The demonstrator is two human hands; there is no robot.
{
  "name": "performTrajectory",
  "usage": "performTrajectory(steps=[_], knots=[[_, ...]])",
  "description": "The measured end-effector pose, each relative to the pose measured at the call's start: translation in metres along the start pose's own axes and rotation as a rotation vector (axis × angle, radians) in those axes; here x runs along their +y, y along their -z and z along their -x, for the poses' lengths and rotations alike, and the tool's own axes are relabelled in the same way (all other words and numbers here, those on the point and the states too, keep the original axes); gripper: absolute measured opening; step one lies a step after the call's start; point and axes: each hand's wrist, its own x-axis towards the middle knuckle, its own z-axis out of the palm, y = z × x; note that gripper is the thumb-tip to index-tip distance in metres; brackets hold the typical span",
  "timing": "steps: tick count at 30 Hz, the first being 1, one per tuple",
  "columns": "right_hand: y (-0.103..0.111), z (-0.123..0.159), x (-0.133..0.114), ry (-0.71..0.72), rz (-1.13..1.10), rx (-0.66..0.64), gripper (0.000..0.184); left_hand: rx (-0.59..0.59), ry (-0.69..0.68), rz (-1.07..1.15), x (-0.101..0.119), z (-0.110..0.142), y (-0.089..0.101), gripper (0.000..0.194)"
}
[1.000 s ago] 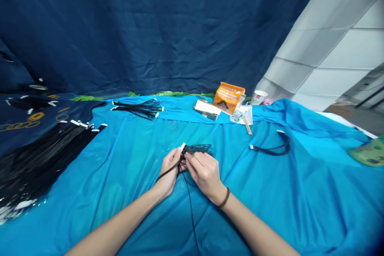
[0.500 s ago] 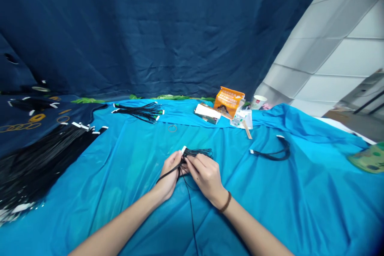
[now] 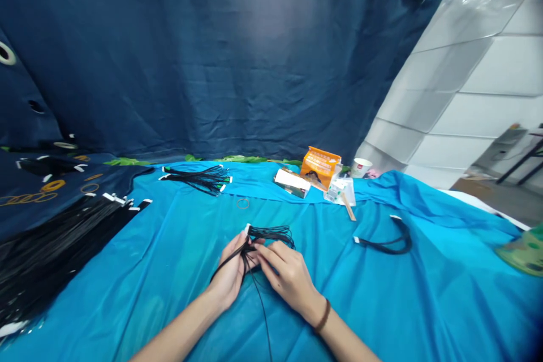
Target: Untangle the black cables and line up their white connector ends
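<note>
My left hand (image 3: 229,272) is closed around a bundle of thin black cables (image 3: 271,233) that has a white connector (image 3: 248,228) at its upper end. My right hand (image 3: 286,271) pinches at the same cables from the right, its fingertips close beside the left fingers. Loops of cable fan out to the right above the knuckles, and one strand hangs down toward the bottom edge. Just what lies between the right fingertips is partly hidden.
A large pile of black cables (image 3: 63,254) covers the left side. Farther back lie another cable bundle (image 3: 197,178), a rubber band (image 3: 243,203), a small box (image 3: 292,182), an orange packet (image 3: 320,167) and a paper cup (image 3: 360,167). A curved cable (image 3: 392,249) rests at right.
The view has tilted up, so the table sits lower in it. Both hands have shifted slightly left with the cables, and the right fingertips have moved a little down the bundle.
</note>
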Motion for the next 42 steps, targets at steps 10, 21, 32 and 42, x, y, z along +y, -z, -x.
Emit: performTrajectory(steps=[10,21,32,42], knots=[[0.002,0.004,0.018,-0.042,-0.022,0.241,0.026,0.021,0.067,-0.024,0.003,0.002,-0.006,0.022],[0.001,0.007,0.031,-0.055,0.132,0.267,0.019,0.081,0.1,0.033,0.002,-0.009,0.002,0.019],[0.001,0.005,0.032,-0.05,0.146,0.289,0.016,0.077,0.107,0.013,0.001,-0.007,0.0,0.019],[-0.002,0.006,0.034,-0.026,0.162,0.293,0.016,0.062,0.133,0.048,0.003,-0.005,0.003,0.021]])
